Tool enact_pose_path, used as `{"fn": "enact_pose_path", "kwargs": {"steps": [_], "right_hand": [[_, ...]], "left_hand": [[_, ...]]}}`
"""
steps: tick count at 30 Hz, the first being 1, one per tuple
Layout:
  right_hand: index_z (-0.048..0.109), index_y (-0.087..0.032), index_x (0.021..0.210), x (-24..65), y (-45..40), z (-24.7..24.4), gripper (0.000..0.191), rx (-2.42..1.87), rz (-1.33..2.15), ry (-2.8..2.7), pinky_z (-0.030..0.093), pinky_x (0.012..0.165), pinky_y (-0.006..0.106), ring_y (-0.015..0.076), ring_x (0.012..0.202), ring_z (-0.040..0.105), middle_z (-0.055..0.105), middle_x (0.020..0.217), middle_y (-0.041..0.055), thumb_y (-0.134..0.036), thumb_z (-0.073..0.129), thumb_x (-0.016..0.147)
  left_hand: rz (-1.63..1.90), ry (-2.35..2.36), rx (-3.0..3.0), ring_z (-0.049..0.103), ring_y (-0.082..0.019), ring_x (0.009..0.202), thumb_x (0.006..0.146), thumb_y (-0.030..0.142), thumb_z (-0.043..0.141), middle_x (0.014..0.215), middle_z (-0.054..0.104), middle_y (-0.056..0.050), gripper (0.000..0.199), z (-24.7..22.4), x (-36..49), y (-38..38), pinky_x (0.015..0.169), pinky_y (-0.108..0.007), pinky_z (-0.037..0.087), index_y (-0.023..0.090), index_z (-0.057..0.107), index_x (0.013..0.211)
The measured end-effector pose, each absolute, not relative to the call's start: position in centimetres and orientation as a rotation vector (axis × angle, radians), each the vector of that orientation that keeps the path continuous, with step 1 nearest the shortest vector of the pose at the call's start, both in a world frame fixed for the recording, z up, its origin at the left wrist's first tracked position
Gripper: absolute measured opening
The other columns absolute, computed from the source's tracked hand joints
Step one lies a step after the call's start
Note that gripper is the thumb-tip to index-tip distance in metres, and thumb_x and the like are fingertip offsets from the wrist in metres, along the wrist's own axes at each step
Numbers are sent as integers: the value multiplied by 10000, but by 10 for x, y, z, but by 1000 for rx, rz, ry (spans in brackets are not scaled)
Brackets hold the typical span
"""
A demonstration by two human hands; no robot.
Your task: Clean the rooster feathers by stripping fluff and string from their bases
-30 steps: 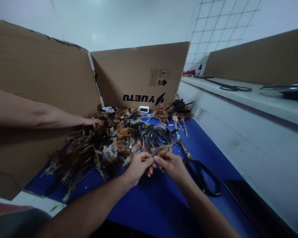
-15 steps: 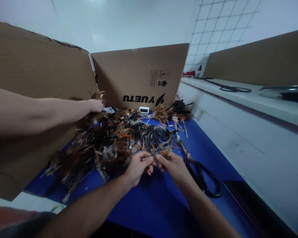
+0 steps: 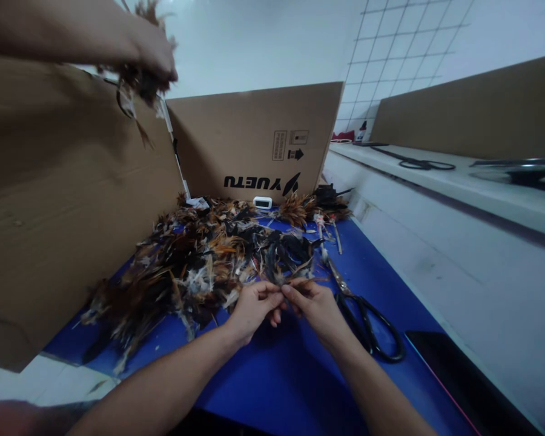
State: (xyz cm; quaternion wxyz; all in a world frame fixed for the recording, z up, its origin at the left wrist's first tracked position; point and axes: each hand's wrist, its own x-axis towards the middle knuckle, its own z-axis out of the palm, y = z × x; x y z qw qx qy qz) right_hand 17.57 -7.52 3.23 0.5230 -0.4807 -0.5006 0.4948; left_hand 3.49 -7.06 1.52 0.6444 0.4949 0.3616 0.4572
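My left hand (image 3: 257, 309) and my right hand (image 3: 311, 306) meet at the near edge of a heap of loose feathers (image 3: 213, 254). Both are closed in a pinch, thumbs almost touching, around the base of a dark feather (image 3: 279, 275) that points away from me. Its lower end is hidden by my fingers. A brown feather (image 3: 306, 280) sticks out to the right above my right hand. Black-handled scissors (image 3: 367, 321) lie on the blue tabletop (image 3: 272, 381) beside my right wrist, blades pointing away.
At upper left another person's hand (image 3: 152, 54) holds a feather bunch over a cardboard panel (image 3: 95, 175). A second panel (image 3: 254, 139) stands behind a small white digital device (image 3: 263, 203). Feather bundles (image 3: 300, 209) lie at the back right. A black mat (image 3: 458, 375) lies at right, below a white ledge (image 3: 504, 194).
The other person's hand has risen from the back left of the heap, lifting a bunch of feathers above the panel. My hands stay almost in place, with more feather showing between them.
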Motion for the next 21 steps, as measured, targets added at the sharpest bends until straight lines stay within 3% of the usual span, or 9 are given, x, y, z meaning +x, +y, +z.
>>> {"fn": "enact_pose_path", "kwargs": {"steps": [21], "right_hand": [[578,-154,698,178,-74,32,328,-1131,1203,-1155,339,417,224,83,417,404,486,467,-47,-446,721,654]], "left_hand": [[871,785,1031,526,-64,412,706,508,646,683,652,-64,430,14,33,-71,363,-167,359,85,602,773]]}}
